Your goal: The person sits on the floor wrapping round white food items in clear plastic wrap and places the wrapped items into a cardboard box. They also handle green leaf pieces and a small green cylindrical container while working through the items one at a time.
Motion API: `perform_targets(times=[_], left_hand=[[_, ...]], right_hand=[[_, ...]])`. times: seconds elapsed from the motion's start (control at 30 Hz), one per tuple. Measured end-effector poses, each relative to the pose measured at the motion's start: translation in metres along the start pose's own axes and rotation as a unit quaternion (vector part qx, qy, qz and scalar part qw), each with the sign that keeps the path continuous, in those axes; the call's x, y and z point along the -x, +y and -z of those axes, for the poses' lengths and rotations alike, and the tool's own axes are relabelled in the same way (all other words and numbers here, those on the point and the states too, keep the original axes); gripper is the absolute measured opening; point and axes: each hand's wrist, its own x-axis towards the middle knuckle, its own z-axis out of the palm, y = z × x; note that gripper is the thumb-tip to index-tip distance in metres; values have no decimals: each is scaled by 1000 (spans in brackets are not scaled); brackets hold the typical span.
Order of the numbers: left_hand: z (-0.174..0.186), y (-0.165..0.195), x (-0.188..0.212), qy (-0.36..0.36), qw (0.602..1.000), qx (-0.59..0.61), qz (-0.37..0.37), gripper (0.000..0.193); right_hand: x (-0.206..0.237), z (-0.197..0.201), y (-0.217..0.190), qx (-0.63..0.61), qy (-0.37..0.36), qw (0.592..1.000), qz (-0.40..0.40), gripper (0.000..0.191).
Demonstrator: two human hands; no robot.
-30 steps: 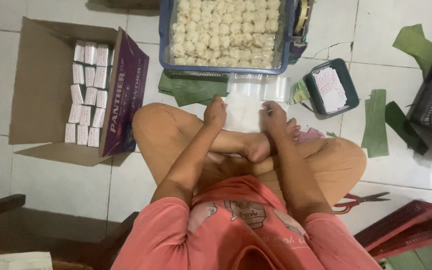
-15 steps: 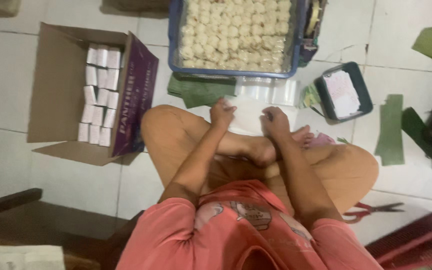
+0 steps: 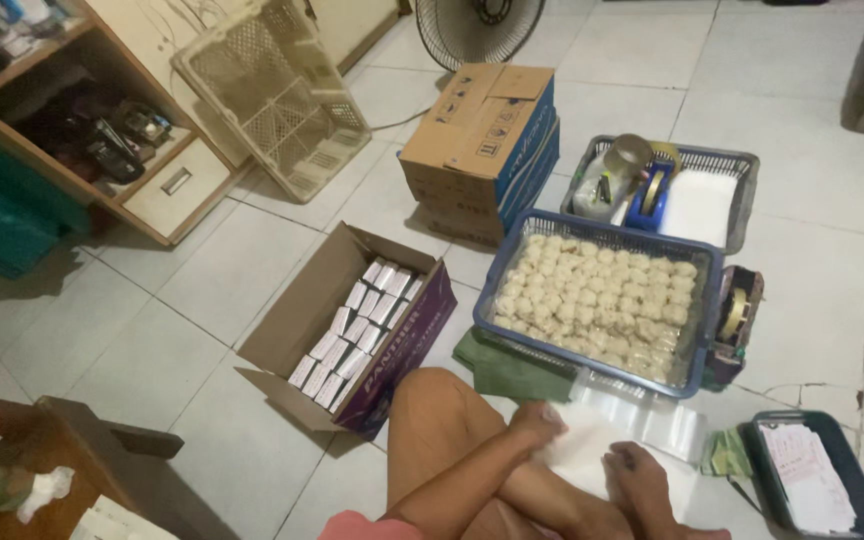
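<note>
The left hand (image 3: 540, 425) lies curled, knuckles up, on the near edge of a thin white sheet of paper or plastic (image 3: 592, 450) spread over the person's lap; whether its fingers pinch that edge I cannot tell. The right hand (image 3: 637, 472) lies just beside it, to its right, also curled and pressing down on the same sheet; the two hands are close but apart, with the sheet between and under them. Just beyond the hands lies a clear flat plastic bag (image 3: 652, 415) on the white tiled floor (image 3: 812, 200); beyond that bag stands a blue rectangular plastic basket (image 3: 512, 268) packed with rows of pale round dumplings (image 3: 597, 300), with a folded dark green leaf (image 3: 507, 370) under its near corner. Left of the left hand sits an open brown cardboard box with a purple flap (image 3: 302, 310), holding rows of small white packets (image 3: 357, 320). Right of the right hand stands a dark teal plastic tray (image 3: 857, 505) with white paper slips (image 3: 802, 480) in it. Farther beyond the blue basket stand a closed brown and blue cardboard carton (image 3: 482, 140) and a grey mesh basket (image 3: 717, 160) holding a blue tape dispenser (image 3: 652, 195); a second tape dispenser (image 3: 737, 315) sits against the blue basket's right side.
</note>
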Motion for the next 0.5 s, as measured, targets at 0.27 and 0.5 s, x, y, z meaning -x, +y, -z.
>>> perform_targets(times=[0.27, 0.5], left_hand=[[-1, 4, -34, -203, 848, 464, 158, 9], [53, 163, -121, 323, 839, 289, -329, 9]], right_hand=[[-19, -4, 9, 5, -4, 999, 53, 35], [-13, -1, -5, -62, -4, 998, 5, 29]])
